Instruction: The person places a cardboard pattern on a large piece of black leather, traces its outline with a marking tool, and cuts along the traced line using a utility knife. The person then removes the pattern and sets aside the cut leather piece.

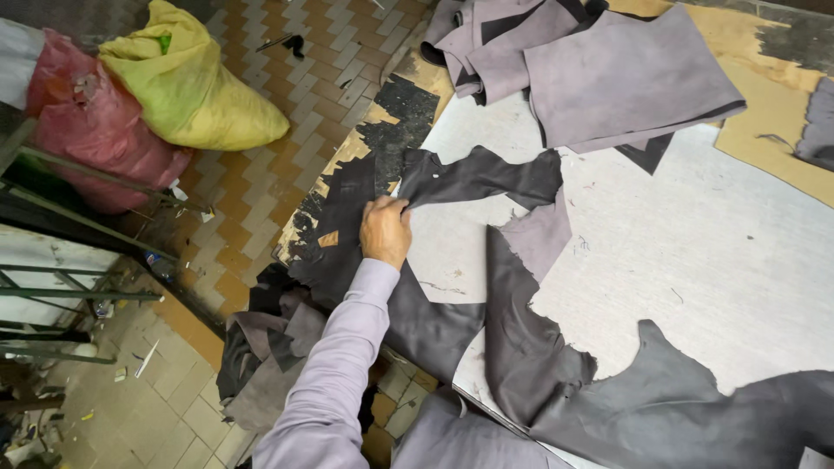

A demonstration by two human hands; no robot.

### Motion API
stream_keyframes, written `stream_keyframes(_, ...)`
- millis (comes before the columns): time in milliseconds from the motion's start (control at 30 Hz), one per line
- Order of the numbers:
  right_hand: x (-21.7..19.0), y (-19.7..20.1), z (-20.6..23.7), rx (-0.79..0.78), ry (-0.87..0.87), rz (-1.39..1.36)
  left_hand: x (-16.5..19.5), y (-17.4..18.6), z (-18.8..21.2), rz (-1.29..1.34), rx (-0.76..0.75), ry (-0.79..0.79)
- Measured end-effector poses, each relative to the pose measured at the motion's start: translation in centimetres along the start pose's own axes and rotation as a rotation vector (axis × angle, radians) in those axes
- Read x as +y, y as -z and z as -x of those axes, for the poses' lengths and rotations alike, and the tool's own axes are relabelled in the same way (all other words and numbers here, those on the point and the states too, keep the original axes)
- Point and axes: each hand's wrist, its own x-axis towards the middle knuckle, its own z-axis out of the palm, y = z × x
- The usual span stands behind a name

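A lilac sleeve [334,373] reaches out; the left hand [385,230] pinches a dark grey leather scrap [473,178] at the worktop's [730,252] left edge. The right hand is out of sight.

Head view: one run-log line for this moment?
left hand: pinching dark leather hide at table edge | right hand: out of view | stacked hides: rear of table
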Motion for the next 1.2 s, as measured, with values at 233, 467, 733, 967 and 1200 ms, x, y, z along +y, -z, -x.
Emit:
stream_keyframes(233,-2.7,-4.0,1.1,-0.044,0.033,0.129,1.4,-0.4,3.7,0.472,-0.416,-0.291)
stream_keyframes(467,-11.4,-6.2,5.9,-0.089,0.368,0.250,-5.9,7.2,3.7,-0.300,0.027,-0.019)
stream_keyframes(733,-31.6,-16.7,10.7,-0.302,0.752,-0.094,-12.3,6.1,8.3,0.119,-0.049,0.129)
stream_keyframes(967,-44.9,-28.1,10.1,-0.556,1.086,-0.091,-15.0,6.1,9.3,0.316,0.085,0.204)
stream_keyframes(1200,-49.7,-39.2,11.1,-0.570,1.141,-0.005,-17.5,7.2,11.3,0.279,0.215,0.319)
